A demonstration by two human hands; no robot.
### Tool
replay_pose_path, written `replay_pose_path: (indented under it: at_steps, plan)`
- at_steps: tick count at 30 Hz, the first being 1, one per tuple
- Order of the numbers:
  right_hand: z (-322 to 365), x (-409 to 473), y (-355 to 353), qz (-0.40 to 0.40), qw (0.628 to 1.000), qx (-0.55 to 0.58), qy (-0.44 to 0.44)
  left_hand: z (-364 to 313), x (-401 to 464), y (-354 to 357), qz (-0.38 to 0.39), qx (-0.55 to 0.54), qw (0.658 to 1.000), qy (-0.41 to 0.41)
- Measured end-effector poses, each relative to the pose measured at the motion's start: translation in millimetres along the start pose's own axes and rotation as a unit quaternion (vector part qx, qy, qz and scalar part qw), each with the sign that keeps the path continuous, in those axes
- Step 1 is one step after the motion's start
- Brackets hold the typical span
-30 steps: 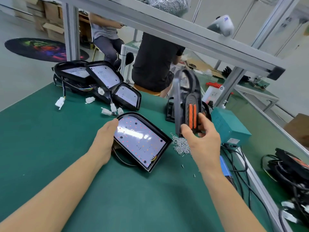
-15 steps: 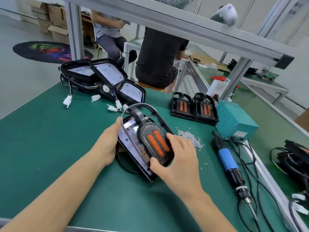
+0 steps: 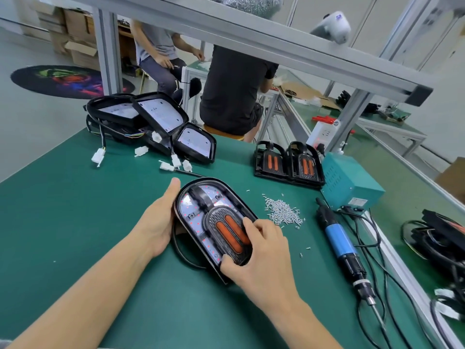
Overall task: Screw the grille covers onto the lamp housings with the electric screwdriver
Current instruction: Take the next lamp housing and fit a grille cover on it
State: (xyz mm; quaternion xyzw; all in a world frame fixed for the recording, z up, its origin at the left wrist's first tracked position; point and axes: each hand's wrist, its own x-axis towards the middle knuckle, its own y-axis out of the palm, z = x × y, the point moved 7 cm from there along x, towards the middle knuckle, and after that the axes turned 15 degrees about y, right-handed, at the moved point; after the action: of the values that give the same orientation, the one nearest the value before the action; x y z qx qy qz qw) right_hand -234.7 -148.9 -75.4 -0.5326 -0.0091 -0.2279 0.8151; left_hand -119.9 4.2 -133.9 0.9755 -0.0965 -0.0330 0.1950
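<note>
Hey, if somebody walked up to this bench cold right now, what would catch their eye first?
Probably the lamp housing at the centre of the green bench, its grille cover with two orange strips laid on top, left hand steadying the edge and right hand pressing the cover. Next, the pile of screws just right of it, and the blue electric screwdriver lying unused beyond.

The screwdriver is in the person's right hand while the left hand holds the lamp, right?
Not quite. The head view shows the screwdriver lying on the table, unheld. The right hand presses the grille cover; the left hand does hold the lamp.
</note>
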Motion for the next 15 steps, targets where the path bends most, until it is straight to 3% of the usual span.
replay_pose_path:
  at_steps: [6,8,11,15]
  plan:
    - [4,6,9,0.035,0.997,-0.06,-0.016,-2,4,-4,-0.057,0.051,0.996,0.044]
    - [5,7,14,0.039,0.996,-0.074,-0.016,-3,7,-11,-0.087,0.129,0.986,0.066]
    - [5,4,21,0.042,0.997,-0.058,-0.026,-10,9,-23,-0.125,0.295,0.938,0.128]
    - [10,-5,19,0.029,0.997,0.025,-0.069,-25,9,-29,-0.142,0.405,0.887,0.171]
